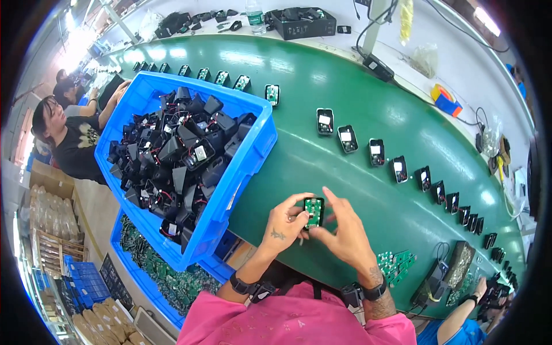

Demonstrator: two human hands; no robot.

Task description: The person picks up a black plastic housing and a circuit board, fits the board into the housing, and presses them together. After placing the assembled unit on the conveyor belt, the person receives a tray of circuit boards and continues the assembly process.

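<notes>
The left hand (286,223) pinches a black housing (322,211) with a green board (313,211) inside, above the table (287,167) near its front edge; the right hand (347,233) is spread beside. Boarded housings (272,95) toward the far edge look done; the row of housings (376,152) toward the right edge seems not yet boarded.

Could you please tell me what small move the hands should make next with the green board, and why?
Probably press the green board gently down into the black case with the right hand: the left hand holds the case, the right is open close beside it, and the picture doesn't show whether the board is fully seated.
</notes>
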